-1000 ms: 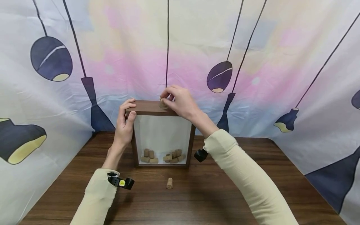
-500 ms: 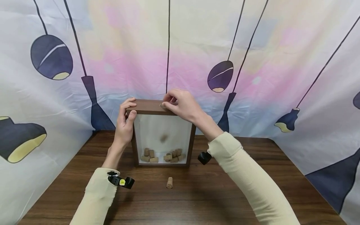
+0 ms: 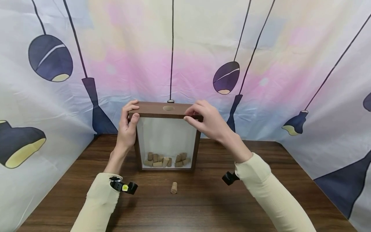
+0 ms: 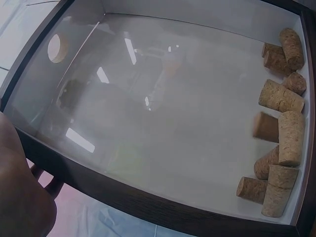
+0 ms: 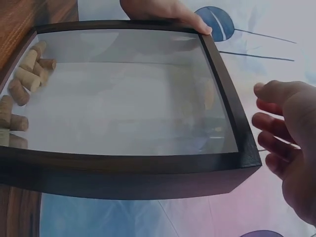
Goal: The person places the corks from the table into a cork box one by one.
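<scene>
A dark wooden shadow box frame [image 3: 149, 111] with a clear front stands upright on the table. A round hole [image 3: 168, 108] opens in its top edge. Several corks [image 3: 165, 161] lie at the bottom behind the pane, as the left wrist view also shows. My left hand [image 3: 126, 125] grips the frame's top left corner, thumb in front and fingers over the top. Near the top right corner is my right hand [image 3: 210, 120], loosely curled and holding nothing; in the right wrist view its fingers [image 5: 276, 126] are apart from the frame. One cork [image 3: 174, 188] stands on the table before the frame.
The brown wooden table [image 3: 197, 206] runs back to a fabric backdrop [image 3: 197, 48] printed with hanging lamps, close behind the frame. Fabric also rises at the left and right. Each wrist carries a small black camera [image 3: 132, 188].
A cork has dropped from my right hand through the hole and landed among the others, shifting some. My right hand has moved right, off the hole. The left hand keeps its grip.
</scene>
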The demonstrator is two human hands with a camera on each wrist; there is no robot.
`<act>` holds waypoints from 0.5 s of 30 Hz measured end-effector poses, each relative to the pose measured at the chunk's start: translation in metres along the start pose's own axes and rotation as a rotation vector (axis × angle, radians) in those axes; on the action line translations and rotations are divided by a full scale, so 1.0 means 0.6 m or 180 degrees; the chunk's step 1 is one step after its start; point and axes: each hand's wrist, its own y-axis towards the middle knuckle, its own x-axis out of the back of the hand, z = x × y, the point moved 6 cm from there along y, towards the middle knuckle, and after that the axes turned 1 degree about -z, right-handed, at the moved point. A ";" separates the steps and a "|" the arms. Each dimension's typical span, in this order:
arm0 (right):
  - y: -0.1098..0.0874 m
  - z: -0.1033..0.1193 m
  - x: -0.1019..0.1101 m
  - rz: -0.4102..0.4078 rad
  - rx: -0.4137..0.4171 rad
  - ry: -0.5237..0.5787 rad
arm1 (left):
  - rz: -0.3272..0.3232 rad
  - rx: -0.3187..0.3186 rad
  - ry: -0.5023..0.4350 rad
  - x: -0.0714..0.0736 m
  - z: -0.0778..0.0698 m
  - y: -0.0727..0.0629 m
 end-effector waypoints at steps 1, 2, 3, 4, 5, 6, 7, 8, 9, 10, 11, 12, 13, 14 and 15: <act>-0.007 0.003 0.003 -0.0063 0.0048 0.0007 | -0.0003 0.0001 0.0006 0.000 0.000 0.000; -0.015 0.007 0.006 -0.0112 0.0106 0.0015 | -0.0004 0.0003 0.0008 -0.001 0.001 -0.001; -0.022 0.011 0.007 -0.0144 0.0175 0.0026 | -0.0002 0.0006 0.0006 -0.001 0.001 -0.001; -0.029 0.016 0.007 -0.0151 0.0246 0.0028 | -0.0002 0.0008 0.0010 -0.001 0.002 -0.001; -0.037 0.020 0.006 -0.0136 0.0321 0.0029 | -0.0004 0.0009 0.0011 -0.001 0.003 -0.001; -0.044 0.025 0.003 -0.0100 0.0391 0.0020 | -0.0002 0.0008 0.0008 -0.001 0.003 -0.001; -0.051 0.028 -0.001 -0.0052 0.0462 0.0004 | 0.0000 0.0005 0.0013 -0.002 0.004 -0.001; -0.058 0.031 -0.005 0.0005 0.0516 -0.0004 | 0.0001 0.0003 0.0009 -0.002 0.005 -0.001; -0.065 0.033 -0.010 0.0059 0.0554 -0.0009 | 0.0002 0.0001 0.0010 -0.002 0.005 0.000; -0.071 0.035 -0.015 0.0113 0.0573 -0.0024 | 0.0000 -0.0001 0.0009 -0.002 0.005 0.000; -0.077 0.035 -0.020 0.0166 0.0582 -0.0023 | -0.0001 -0.0003 0.0009 -0.002 0.006 0.000; -0.082 0.035 -0.026 0.0219 0.0584 -0.0027 | -0.0004 -0.0001 0.0013 -0.002 0.006 0.000; -0.087 0.035 -0.032 0.0274 0.0578 -0.0035 | -0.0005 0.0000 0.0017 -0.002 0.006 -0.001; -0.093 0.034 -0.039 0.0334 0.0566 -0.0034 | -0.0007 -0.0002 0.0023 -0.002 0.006 -0.001; -0.098 0.032 -0.046 0.0396 0.0545 -0.0042 | -0.0007 -0.0002 0.0033 -0.002 0.005 -0.001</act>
